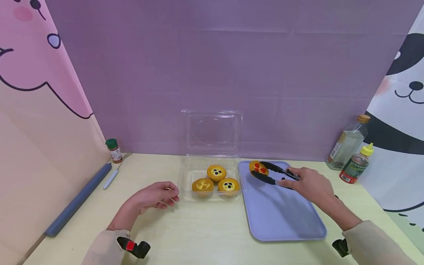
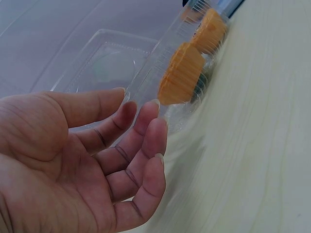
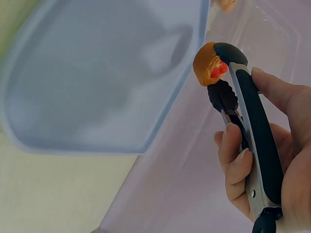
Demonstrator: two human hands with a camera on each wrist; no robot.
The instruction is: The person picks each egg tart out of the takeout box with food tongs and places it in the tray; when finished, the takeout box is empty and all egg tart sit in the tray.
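My right hand (image 1: 313, 184) grips black-and-silver tongs (image 3: 257, 131). Their dark tips hold a tart topped with red pieces (image 1: 259, 168) over the far left corner of the lavender tray (image 1: 281, 221). My left hand (image 1: 157, 197) lies at the left edge of a clear plastic container (image 1: 212, 134), its fingers loosely bent. Thumb and forefinger are close to the container's rim in the left wrist view; whether they touch it I cannot tell. Inside the container sit a tart with pale wedges (image 1: 202, 186) and two tarts with dark berries (image 1: 216, 173), (image 1: 228, 186).
At the right back stand a clear bottle with a tan cap (image 1: 347, 143) and a yellow-topped bottle (image 1: 357, 163). A green-lidded jar (image 1: 114, 151), a light-handled utensil (image 1: 111, 179) and a long blue-grey roll (image 1: 79, 200) line the left side. The container's lid stands raised.
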